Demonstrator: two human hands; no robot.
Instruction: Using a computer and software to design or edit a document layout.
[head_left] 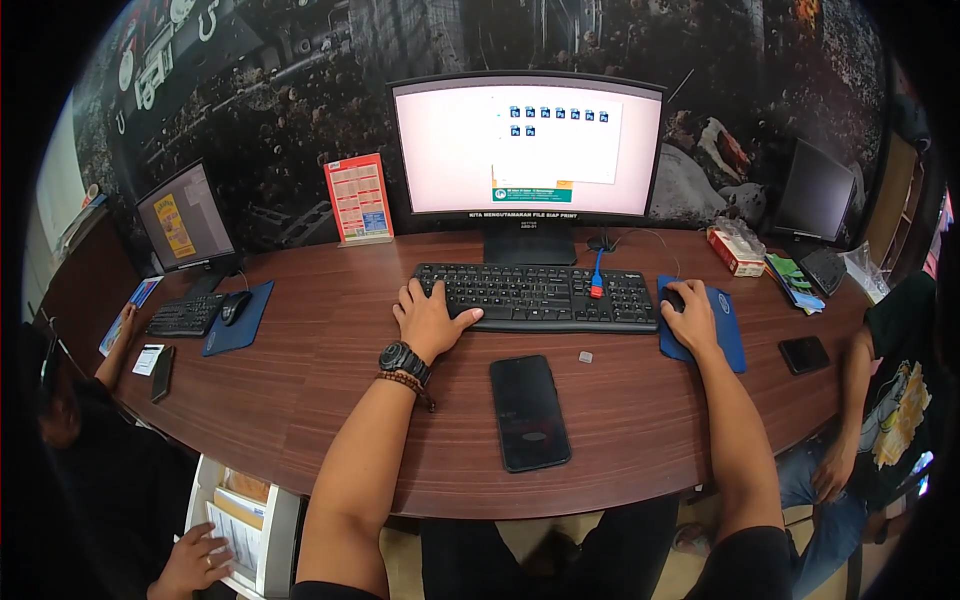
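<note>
My left hand [428,318] rests with spread fingers on the left end of a black keyboard [545,298]; its wrist wears a black watch [404,362] and a beaded bracelet. Over at the right, my right hand [693,322] is curved round a dark computer mouse [674,297] on a blue mouse pad [729,335]. A monitor [445,150] stands behind the keyboard, showing a window with several blue file icons. A blue cable with a red plug [597,289] lies over the keys. Between my forearms a black smartphone [529,415] lies face up, near a small grey square piece [586,357].
A red-and-white calendar [358,200] stands left of the monitor. To the left are a second monitor [187,218], keyboard and mouse; a person there reaches toward an open drawer [275,545]. On the right are another phone [804,355], a small box [735,252] and a seated person.
</note>
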